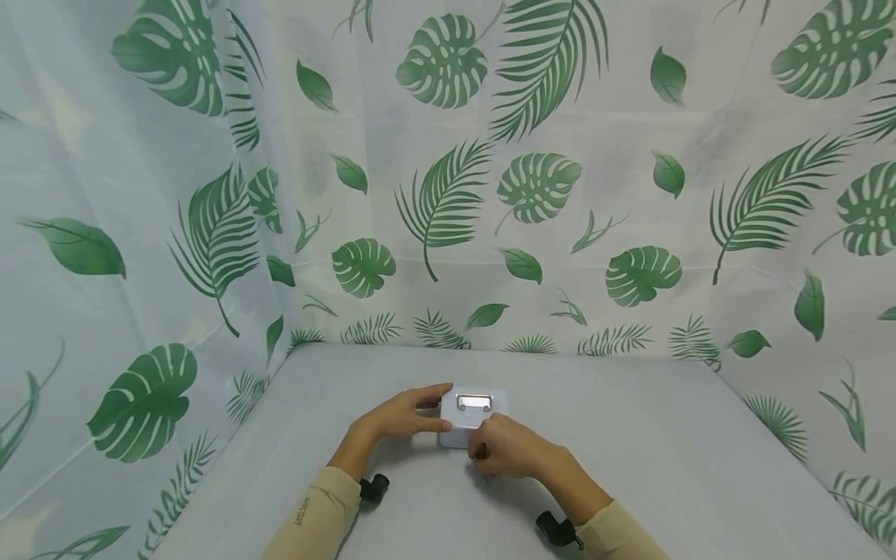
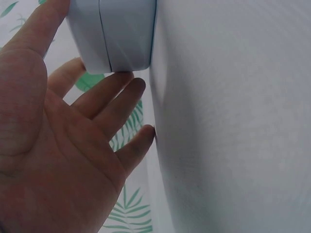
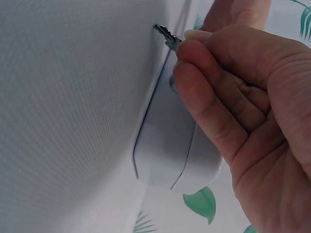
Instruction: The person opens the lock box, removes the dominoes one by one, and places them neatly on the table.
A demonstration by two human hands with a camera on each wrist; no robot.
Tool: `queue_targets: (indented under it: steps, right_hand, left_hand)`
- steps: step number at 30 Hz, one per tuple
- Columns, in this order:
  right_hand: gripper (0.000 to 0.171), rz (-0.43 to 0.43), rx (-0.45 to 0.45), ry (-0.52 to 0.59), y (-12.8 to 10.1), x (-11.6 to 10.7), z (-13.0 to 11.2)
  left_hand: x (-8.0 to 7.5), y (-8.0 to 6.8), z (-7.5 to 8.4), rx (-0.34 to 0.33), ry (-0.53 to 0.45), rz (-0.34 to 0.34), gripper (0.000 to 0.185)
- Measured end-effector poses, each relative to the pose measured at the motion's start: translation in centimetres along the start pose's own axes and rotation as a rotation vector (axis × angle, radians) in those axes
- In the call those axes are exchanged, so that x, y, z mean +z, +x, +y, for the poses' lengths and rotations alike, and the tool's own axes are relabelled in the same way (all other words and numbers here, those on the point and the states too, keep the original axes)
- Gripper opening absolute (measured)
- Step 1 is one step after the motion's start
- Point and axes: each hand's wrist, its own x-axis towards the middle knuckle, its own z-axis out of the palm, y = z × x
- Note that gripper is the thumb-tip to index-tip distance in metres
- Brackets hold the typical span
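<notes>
Here the small white box sits on the grey cloth-covered table, a little nearer the person than the middle, with a metal handle lying flat on its lid. The right hand is curled at the box's near side and pinches a small metal key between thumb and forefinger — the wrist view shows the toothed blade pointing out past the fingertips, close by the box's rounded corner. The left hand rests against the box's left side with fingers straight and relaxed, thumb on one face and fingertips near the corner; it steadies, it does not grip.

To do this step well, I judge the key should go in square to the keyhole, which none of the views shows, so the blade wants to be lined up by feel and not forced. The left hand should press firmly enough that the light box cannot slide on the cloth, and should stay low on the side, off the seam between lid and base.

The cloth is smooth and plain. Around the table on three sides hangs a pale curtain printed with green leaves — palm fronds and monstera.
</notes>
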Motion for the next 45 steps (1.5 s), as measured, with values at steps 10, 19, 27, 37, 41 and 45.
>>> queue_targets:
  steps: [10, 19, 27, 37, 41, 45]
  right_hand:
    - [0.015, 0.012, -0.024, -0.039, -0.02, 0.33, -0.25]
    - [0.013, 0.021, -0.043, -0.091, 0.07, 0.18, -0.32]
    - [0.012, 0.018, -0.053, -0.132, 0.00, 0.08, -0.42]
    - [0.016, 0.027, -0.050, -0.146, -0.03, 0.03, -0.44]
    - [0.017, 0.030, -0.060, -0.147, 0.01, 0.03, -0.53]
    - [0.015, 0.020, -0.048, -0.138, 0.05, 0.12, -0.53]
  left_hand:
    - [0.10, -0.10, 0.06, -0.011, -0.004, 0.002, 0.085]
    - [-0.10, 0.02, 0.24, -0.020, -0.003, 0.003, 0.086]
    - [-0.12, 0.14, -0.03, 0.012, 0.002, -0.002, 0.083]
    - [-0.10, 0.13, 0.23, 0.039, -0.007, 0.000, 0.084]
    - [-0.18, 0.06, 0.23, 0.038, 0.006, 0.005, 0.083]
    - [-0.12, -0.04, 0.14, 0.041, 0.003, 0.004, 0.083]
